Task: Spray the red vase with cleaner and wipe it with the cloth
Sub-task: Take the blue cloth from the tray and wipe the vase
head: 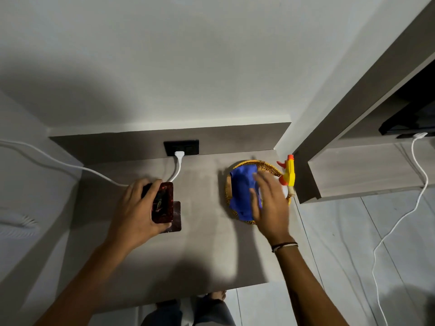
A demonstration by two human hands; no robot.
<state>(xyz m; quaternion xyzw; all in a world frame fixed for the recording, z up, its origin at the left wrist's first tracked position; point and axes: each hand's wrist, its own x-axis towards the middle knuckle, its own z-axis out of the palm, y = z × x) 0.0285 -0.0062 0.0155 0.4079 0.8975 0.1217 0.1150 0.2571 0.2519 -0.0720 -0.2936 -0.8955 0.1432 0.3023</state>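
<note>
Left hand (pixel 138 208) clamped round dark red patterned glossy vase (pixel 163 202); right hand (pixel 268 203), fingers spread (blurred), best passing over crumpled blue cloth (pixel 242 191) toward yellow-and-orange plastic spray bottle (pixel 289 173), right of frame

The room is dim and the colours look flat and greyish. Light seems to come from behind and above the person — a broad, soft shadow of head and shoulders falls across the wall (pixel 70 90) at upper left, and another pools on the near part of the worktop (pixel 200 255). The right hand (pixel 268 203) is smeared by motion blur, its fingers ghosted over the blue cloth (pixel 242 191). The left hand (pixel 138 208) is sharper. Straight edges bow outward near the frame borders — wide-angle distortion. No glare shows; the red vase (pixel 162 202) catches only faint glints.
</note>
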